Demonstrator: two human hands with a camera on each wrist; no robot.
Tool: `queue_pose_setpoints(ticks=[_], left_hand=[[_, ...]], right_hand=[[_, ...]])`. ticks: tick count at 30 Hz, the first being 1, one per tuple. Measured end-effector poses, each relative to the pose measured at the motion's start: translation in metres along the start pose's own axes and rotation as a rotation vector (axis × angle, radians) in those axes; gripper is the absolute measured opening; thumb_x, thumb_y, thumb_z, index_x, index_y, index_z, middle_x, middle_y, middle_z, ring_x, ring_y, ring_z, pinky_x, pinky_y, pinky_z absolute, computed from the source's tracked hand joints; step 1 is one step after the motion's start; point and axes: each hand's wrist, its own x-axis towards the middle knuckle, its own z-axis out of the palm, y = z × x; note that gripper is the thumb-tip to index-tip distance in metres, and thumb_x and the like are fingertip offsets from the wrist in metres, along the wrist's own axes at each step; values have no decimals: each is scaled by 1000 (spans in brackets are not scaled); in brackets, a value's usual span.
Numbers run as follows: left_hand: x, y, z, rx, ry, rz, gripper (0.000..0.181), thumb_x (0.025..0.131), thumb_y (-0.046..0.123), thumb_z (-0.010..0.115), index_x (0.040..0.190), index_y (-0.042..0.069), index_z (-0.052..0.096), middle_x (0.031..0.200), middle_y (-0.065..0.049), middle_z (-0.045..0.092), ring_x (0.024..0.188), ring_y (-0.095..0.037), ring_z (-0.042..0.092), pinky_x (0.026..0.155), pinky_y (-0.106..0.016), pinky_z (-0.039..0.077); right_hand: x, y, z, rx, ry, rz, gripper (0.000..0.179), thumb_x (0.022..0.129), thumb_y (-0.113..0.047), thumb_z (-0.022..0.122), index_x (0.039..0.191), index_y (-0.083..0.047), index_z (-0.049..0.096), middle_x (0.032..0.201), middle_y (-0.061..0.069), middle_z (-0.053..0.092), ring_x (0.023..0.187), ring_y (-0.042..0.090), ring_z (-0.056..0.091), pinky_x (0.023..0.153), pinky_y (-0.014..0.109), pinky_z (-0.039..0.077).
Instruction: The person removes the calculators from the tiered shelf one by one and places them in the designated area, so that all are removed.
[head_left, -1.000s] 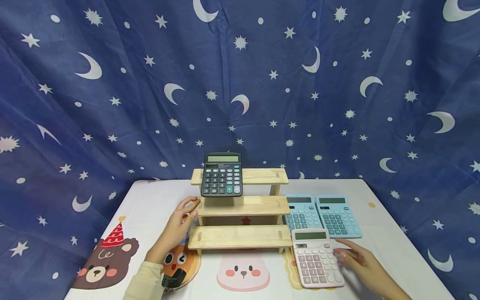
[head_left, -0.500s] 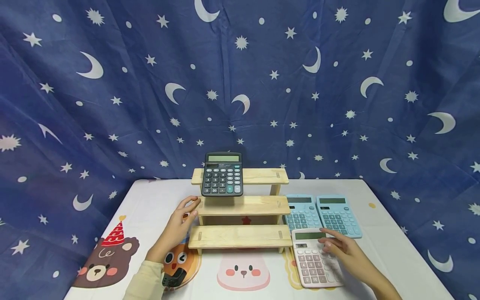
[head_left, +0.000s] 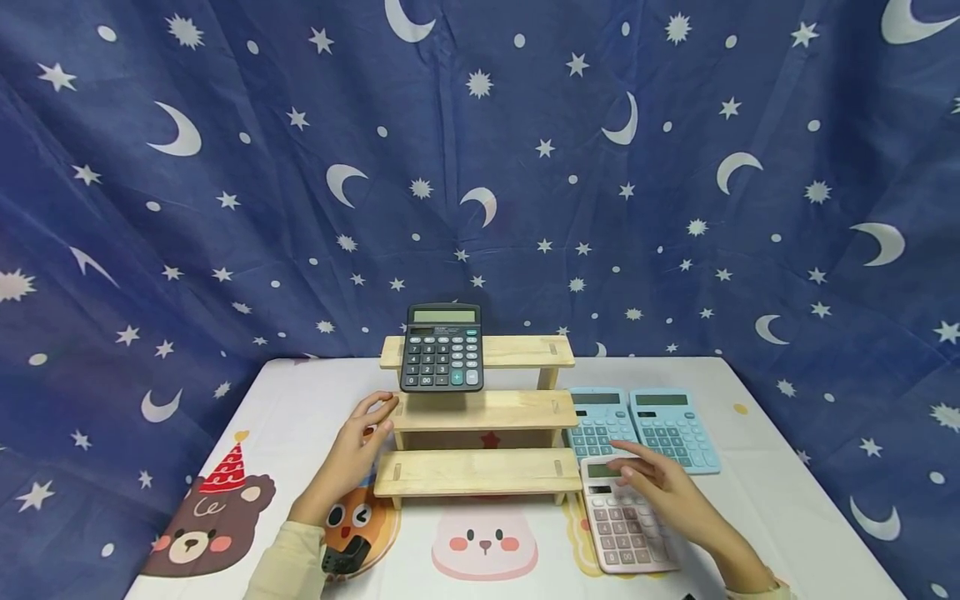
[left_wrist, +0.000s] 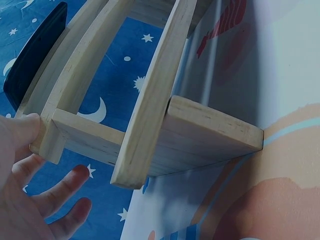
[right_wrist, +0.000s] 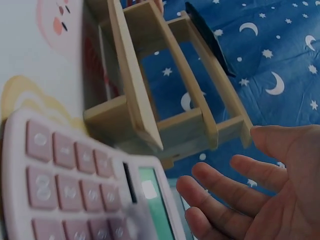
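Note:
A three-tier wooden display stand (head_left: 480, 472) stands on the table. My left hand (head_left: 351, 454) pinches the left end of its middle shelf between thumb and index finger; the other fingers (left_wrist: 65, 192) spread loose. A black calculator (head_left: 442, 348) leans upright on the upper tiers. My right hand (head_left: 671, 496) hovers over a pink calculator (head_left: 621, 533), fingers loosely bent and holding nothing. Seen from the right wrist, that hand (right_wrist: 270, 195) is apart from the keys. The pink calculator lies face up, its right side partly hidden by the hand.
Two light-blue calculators (head_left: 675, 429) lie side by side right of the stand, behind the pink one. White cloth (head_left: 300, 400) with cartoon prints covers the table. A blue curtain (head_left: 480, 167) with moons and stars hangs right behind the stand.
My right hand has moved from the pink calculator's right side leftward and up over its screen. The left hand and the calculators have stayed in place.

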Motion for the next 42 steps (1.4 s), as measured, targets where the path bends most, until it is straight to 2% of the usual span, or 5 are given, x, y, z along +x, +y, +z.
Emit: queue_pose_setpoints(ticks=[7,15,20,28,42], left_hand=[[-1,1,0,-8,-7,-12,41,107,15,50,144,-3,52,154,-18,45,144,-43,41,106,-60,44],[-2,1,-1,-26,-13,-13,41,106,14,51,144,-3,53,154,-17,45,146,-42,39,109,-59,41],[-2,1,-1,-16,-9,-18,41,107,14,50,144,-3,52,154,-17,45,144,-43,42,105,-59,46],[1,0,0,-9,-6,-20,42,107,14,49,144,-4,51,154,-19,44,139,-46,47,99,-58,50],[1,-2,1,-19,-6,-19,42,107,14,49,144,-4,51,154,-18,44,138,-47,47,99,-60,50]], right_hand=[[10,-8,7,17,-33,-87,47,106,-15,51,149,4,43,128,31,65,103,19,72,92,21,55],[20,-13,15,42,-42,-68,49,106,-18,52,149,5,42,131,33,62,106,24,72,95,32,58],[27,-17,19,28,-44,-89,49,107,-19,52,149,3,42,130,31,64,105,30,72,95,41,58],[38,-23,26,87,-79,-144,47,107,-14,50,150,4,42,131,35,61,107,25,71,96,24,55],[58,-35,39,128,-103,-230,46,106,-8,49,148,10,40,125,33,64,102,26,74,95,23,55]])
